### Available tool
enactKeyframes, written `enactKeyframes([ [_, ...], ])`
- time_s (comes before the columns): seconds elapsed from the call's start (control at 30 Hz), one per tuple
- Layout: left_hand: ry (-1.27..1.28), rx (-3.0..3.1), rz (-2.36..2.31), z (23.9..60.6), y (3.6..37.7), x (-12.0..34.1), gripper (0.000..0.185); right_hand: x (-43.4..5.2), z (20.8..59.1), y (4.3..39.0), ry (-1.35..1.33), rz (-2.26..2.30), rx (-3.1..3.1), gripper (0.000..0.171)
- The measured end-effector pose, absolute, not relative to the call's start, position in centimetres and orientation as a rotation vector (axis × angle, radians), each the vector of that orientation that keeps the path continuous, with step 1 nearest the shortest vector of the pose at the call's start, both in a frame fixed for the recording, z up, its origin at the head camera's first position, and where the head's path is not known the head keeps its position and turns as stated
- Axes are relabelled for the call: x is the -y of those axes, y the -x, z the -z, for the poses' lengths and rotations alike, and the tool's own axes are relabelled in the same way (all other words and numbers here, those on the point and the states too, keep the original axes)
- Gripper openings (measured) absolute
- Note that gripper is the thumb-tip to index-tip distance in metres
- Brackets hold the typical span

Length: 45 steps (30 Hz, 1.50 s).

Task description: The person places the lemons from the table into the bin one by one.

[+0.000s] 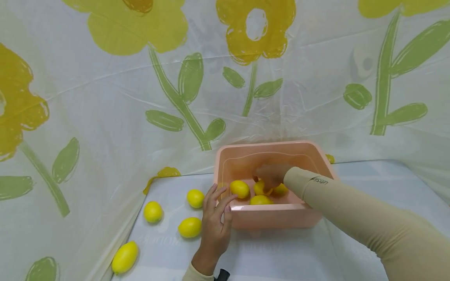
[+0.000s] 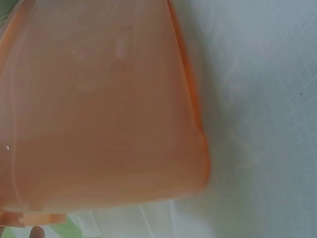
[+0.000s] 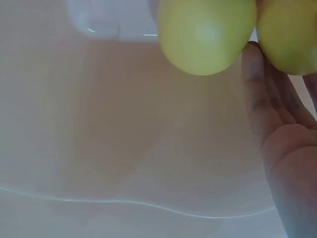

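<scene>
A pink plastic bin (image 1: 274, 216) stands against the cloth backdrop with several lemons inside. My right hand (image 1: 272, 175) reaches down into it, fingers round a lemon (image 1: 259, 188). Close by lie a lemon (image 1: 240, 189) on the left, a lemon (image 1: 261, 200) at the front wall and a lemon (image 1: 280, 189) partly behind the hand. In the right wrist view, the fingers (image 3: 255, 74) touch a lemon (image 3: 292, 37) beside another lemon (image 3: 208, 34). My left hand (image 1: 215, 224) is at the bin's front left corner, fingers spread and fairly straight over the rim.
Left of the bin, on the pale table cover (image 1: 158, 249), lie a lemon (image 1: 195, 198), a lemon (image 1: 190, 227), a lemon (image 1: 152, 212) and, nearest the front, a lemon (image 1: 125, 257). A flower-printed sheet (image 1: 116, 89) hangs behind and at the sides.
</scene>
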<state>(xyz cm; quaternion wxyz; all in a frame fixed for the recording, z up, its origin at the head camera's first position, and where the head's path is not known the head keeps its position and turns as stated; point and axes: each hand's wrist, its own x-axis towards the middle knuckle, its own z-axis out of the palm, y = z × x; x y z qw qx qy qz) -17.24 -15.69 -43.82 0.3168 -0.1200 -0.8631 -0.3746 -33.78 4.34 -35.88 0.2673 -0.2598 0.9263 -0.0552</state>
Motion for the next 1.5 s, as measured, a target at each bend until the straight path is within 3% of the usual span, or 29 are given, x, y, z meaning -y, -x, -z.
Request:
enactKeyframes([
  [0.3, 0.338, 2.266, 0.985, 43.7, 17.0, 14.8, 0.031, -6.1, 36.2, 34.2, 0.81, 0.167, -2.485, 0.027],
  [0.77, 0.337, 2.253, 0.997, 43.9, 16.8, 14.2, 0.032, -7.5, 29.4, 31.0, 1.191, -0.118, -2.688, 0.042],
  [1.17, 0.309, 2.259, 1.001, 44.2, 16.6, 14.7, 0.031, -11.2, 27.0, 25.4, 1.141, 0.406, -3.052, 0.035],
  [1.33, 0.325, 2.24, 0.984, 44.0, 17.0, 15.1, 0.028, -13.8, 27.6, 23.1, 1.346, 0.712, -3.202, 0.034],
  [1.5, 0.319, 2.232, 0.984, 43.9, 17.2, 15.4, 0.028, -16.1, 29.2, 21.4, 1.276, 0.993, -3.329, 0.036],
])
